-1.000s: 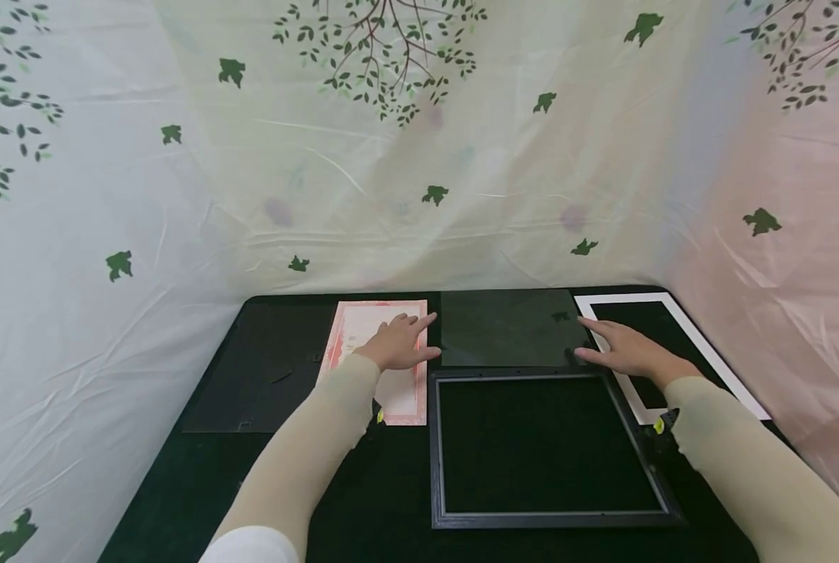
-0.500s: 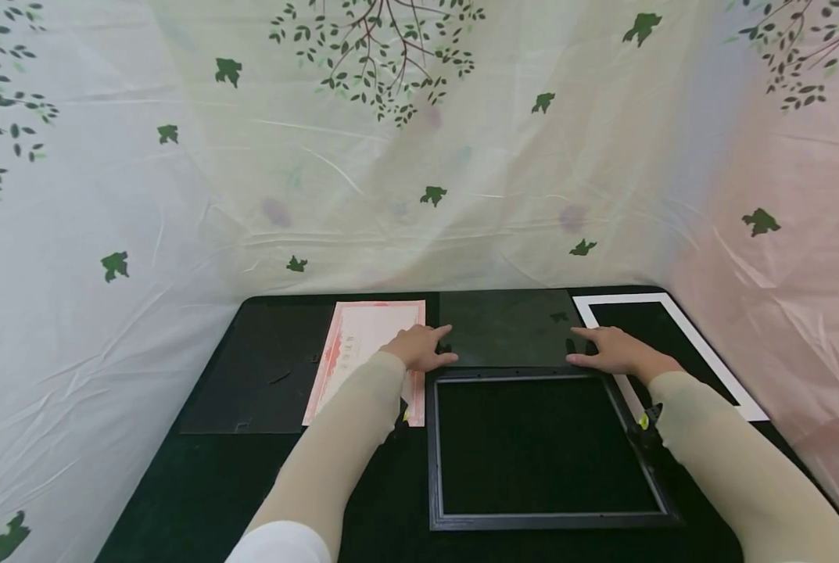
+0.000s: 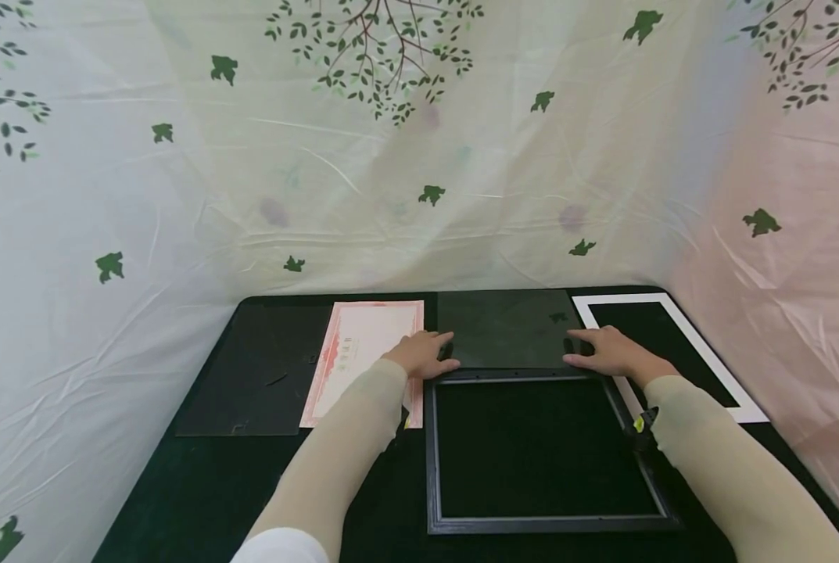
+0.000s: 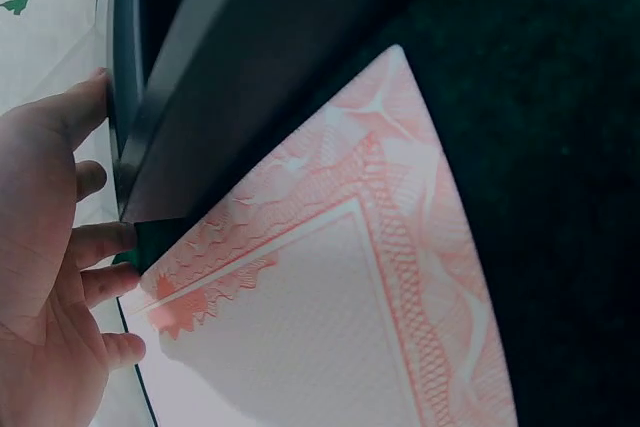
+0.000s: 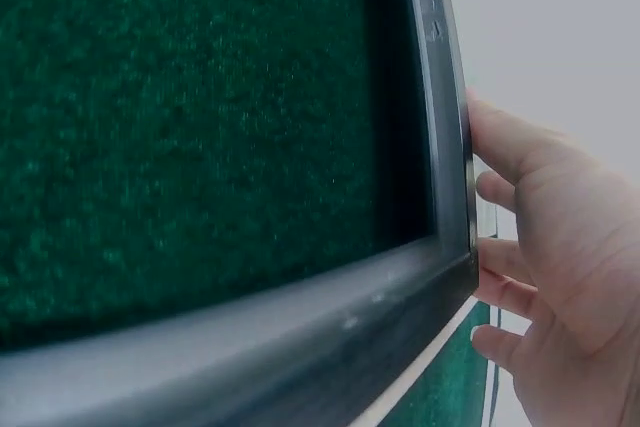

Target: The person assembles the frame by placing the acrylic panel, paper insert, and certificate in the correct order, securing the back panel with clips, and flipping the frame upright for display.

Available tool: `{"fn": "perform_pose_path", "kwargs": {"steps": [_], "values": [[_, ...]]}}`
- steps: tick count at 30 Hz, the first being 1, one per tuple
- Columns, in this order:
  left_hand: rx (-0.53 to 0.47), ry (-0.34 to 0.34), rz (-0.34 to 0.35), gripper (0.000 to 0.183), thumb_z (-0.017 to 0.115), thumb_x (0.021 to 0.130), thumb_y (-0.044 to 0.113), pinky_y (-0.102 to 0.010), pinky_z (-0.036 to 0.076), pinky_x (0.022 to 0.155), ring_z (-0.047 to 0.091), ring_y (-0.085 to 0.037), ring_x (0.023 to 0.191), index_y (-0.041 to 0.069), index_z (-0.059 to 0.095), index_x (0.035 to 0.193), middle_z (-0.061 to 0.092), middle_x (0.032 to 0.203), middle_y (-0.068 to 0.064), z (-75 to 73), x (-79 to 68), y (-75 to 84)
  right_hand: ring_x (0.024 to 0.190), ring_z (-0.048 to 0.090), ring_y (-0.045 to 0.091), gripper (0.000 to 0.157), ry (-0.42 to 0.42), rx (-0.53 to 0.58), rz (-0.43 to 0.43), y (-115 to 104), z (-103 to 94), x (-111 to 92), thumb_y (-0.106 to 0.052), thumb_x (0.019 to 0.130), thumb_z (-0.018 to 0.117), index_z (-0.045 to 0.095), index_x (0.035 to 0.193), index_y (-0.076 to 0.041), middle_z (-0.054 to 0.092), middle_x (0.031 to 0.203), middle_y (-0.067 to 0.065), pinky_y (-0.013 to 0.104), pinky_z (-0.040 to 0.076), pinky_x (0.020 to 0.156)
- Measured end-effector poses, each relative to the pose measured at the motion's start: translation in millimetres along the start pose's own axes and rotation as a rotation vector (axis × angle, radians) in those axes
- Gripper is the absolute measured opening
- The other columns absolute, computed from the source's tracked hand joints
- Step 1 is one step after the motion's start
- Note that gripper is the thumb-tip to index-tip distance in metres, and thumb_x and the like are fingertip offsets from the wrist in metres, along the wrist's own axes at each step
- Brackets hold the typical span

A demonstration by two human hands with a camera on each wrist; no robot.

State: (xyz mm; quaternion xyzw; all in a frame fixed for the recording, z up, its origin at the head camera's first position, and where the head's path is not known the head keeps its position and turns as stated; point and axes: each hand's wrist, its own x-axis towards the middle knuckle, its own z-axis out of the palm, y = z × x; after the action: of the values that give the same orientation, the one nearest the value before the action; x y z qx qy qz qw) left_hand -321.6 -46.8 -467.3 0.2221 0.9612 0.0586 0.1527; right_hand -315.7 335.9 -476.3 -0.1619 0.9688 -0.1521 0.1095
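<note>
A dark empty picture frame lies in front of me on the green tabletop. Just behind it is a see-through dark sheet, which mirrors my fingers. My left hand is at the sheet's left edge by the frame's far left corner, fingers and thumb spread apart. At the sheet's right edge, by the opposite corner, my right hand has its fingers stretched inward. Both wrist views show loosely bent fingers close to the frame's outer corner, on the left and right hand. Neither hand grips anything.
A pink-bordered certificate lies partly under my left forearm. Left of it is a dark flat panel. A white mat border lies at the right, partly behind my right hand. Patterned curtains hang around the table.
My left hand has moved right, off the certificate to the sheet's left edge. My right hand has shifted slightly left and nearer to me. The frame and sheets stay put.
</note>
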Motion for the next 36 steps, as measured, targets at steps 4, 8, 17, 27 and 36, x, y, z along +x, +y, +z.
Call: {"fn": "perform_pose_path", "kwargs": {"steps": [4, 8, 17, 27, 36], "values": [[-0.026, 0.004, 0.003, 0.068, 0.043, 0.096, 0.058, -0.054, 0.021, 0.111, 0.027, -0.028, 0.142, 0.025, 0.026, 0.153, 0.032, 0.154, -0.008, 1.6, -0.9, -0.7, 0.133, 0.023, 0.052, 0.085, 0.003, 0.05, 0.008, 0, 2.3, 2, -0.063, 0.087, 0.055, 0.038, 0.147, -0.006, 0.034, 0.147, 0.029, 0.068, 0.025, 0.101], [-0.082, 0.016, 0.012, 0.065, 0.042, 0.098, 0.055, -0.051, 0.021, 0.113, 0.025, -0.028, 0.143, 0.025, 0.026, 0.153, 0.029, 0.155, -0.01, 4.0, -1.7, -1.5, 0.135, 0.025, 0.05, 0.085, 0.02, 0.109, 0.002, 0, 4.5, 4, -0.062, 0.086, 0.058, 0.037, 0.147, -0.007, 0.03, 0.149, 0.028, 0.066, 0.026, 0.102], [-0.172, 0.102, 0.036, 0.067, 0.046, 0.096, 0.054, -0.045, 0.025, 0.112, 0.022, -0.029, 0.143, 0.023, 0.027, 0.153, 0.023, 0.156, -0.015, 7.7, -4.6, -2.6, 0.135, 0.025, 0.049, 0.086, 0.075, 0.212, 0.011, -1, 3.7, 0, -0.054, 0.086, 0.064, 0.032, 0.149, -0.006, 0.027, 0.151, 0.026, 0.065, 0.027, 0.102], [-0.227, 0.215, 0.061, 0.07, 0.052, 0.094, 0.053, -0.047, 0.025, 0.112, 0.02, -0.033, 0.143, 0.017, 0.032, 0.151, 0.016, 0.157, -0.019, 4.6, -10.3, -2.0, 0.13, 0.035, 0.046, 0.088, 0.137, 0.267, 0.013, 2, 4.5, -5, -0.059, 0.083, 0.064, 0.033, 0.15, -0.011, 0.032, 0.149, 0.024, 0.066, 0.034, 0.095], [-0.292, 0.266, 0.03, 0.064, 0.05, 0.097, 0.05, -0.044, 0.025, 0.112, 0.021, -0.029, 0.144, 0.017, 0.037, 0.149, 0.017, 0.158, -0.016, 4.5, -24.0, 2.5, 0.13, 0.034, 0.048, 0.086, 0.137, 0.354, 0.036, -5, 3.5, -20, -0.058, 0.083, 0.065, 0.034, 0.149, -0.012, 0.041, 0.142, 0.028, 0.066, 0.034, 0.096]]}}
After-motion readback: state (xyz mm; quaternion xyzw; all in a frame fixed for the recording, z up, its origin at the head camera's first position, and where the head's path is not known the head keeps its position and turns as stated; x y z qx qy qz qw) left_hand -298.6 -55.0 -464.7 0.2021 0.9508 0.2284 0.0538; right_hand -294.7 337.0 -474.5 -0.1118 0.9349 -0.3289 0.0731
